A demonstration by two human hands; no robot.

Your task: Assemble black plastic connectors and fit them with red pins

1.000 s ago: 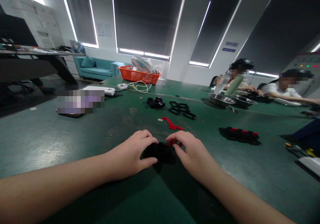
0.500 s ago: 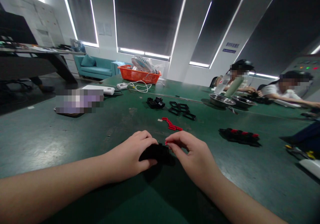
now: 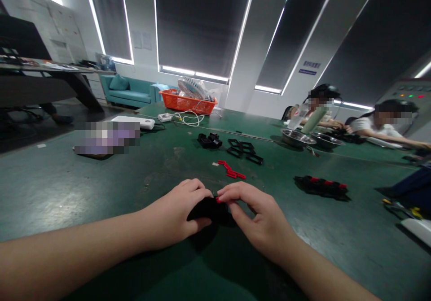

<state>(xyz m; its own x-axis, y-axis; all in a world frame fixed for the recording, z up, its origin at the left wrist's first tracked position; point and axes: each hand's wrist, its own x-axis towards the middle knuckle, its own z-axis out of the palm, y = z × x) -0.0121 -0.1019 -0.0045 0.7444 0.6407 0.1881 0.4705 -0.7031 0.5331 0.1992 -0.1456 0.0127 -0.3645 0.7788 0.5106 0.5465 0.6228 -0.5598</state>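
My left hand [image 3: 178,213] is curled round a black plastic part [image 3: 207,209] that rests on the green table [image 3: 101,189]. My right hand [image 3: 259,220] is closed, its fingertips pinching a small red piece [image 3: 218,199] against the top of the black part. Just beyond my hands lie loose red pieces [image 3: 231,171]. Farther off are black frames [image 3: 245,150] and a black block [image 3: 208,140]. To the right lies a row of black parts with red inserts [image 3: 321,187].
An orange basket [image 3: 186,102] with a fan, a white cable and a power strip [image 3: 164,117] stand at the far end. Two people sit at the right by metal bowls [image 3: 296,136]. A white device [image 3: 136,120] lies at the left.
My right hand has moved left and brought the red piece onto the black part. The left hand has kept its hold. The view has shifted slightly.
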